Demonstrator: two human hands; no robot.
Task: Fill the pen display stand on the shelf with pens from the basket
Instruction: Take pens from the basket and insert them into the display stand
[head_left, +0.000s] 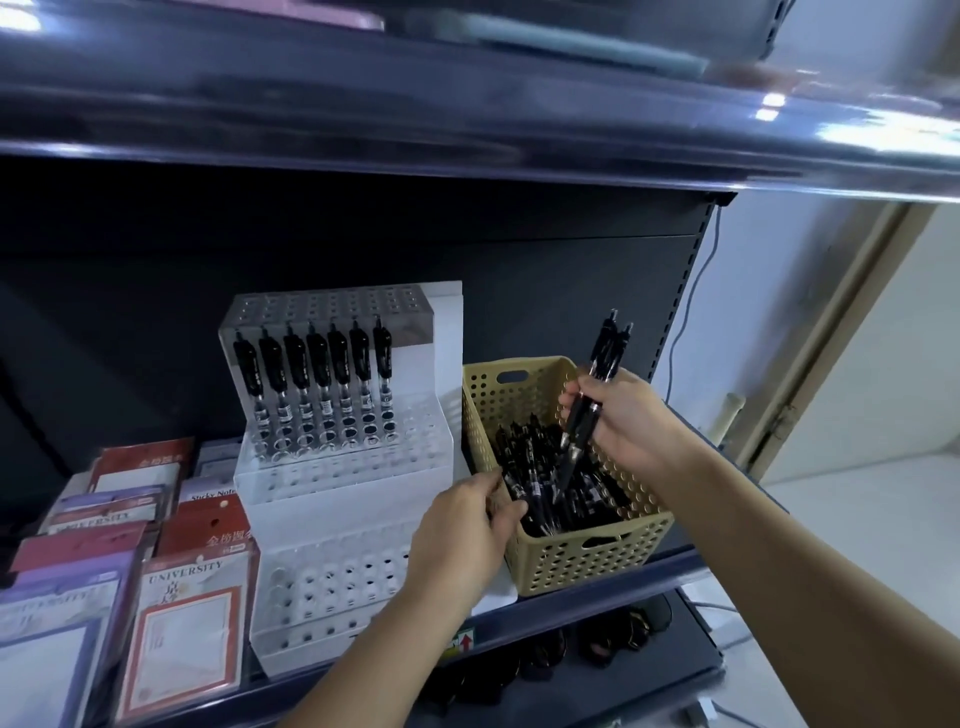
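A clear tiered pen display stand (343, 467) sits on the dark shelf, with several black pens (311, 374) upright in its top row and its lower rows of holes empty. Right of it stands a tan perforated basket (582, 558) holding a heap of black pens (587, 493). My right hand (623, 421) is above the basket, shut on two black pens (597, 384) held upright. My left hand (467, 530) reaches over the basket's left rim, its fingers closed on a black pen (524, 493) in the heap.
Packs of sticky notes and stationery (171, 597) lie left of the stand. The upper shelf edge (467, 135) overhangs close above. The shelf front edge (571, 618) runs below the basket, with dark items on the lower shelf (613, 634). A wall and door frame are at right.
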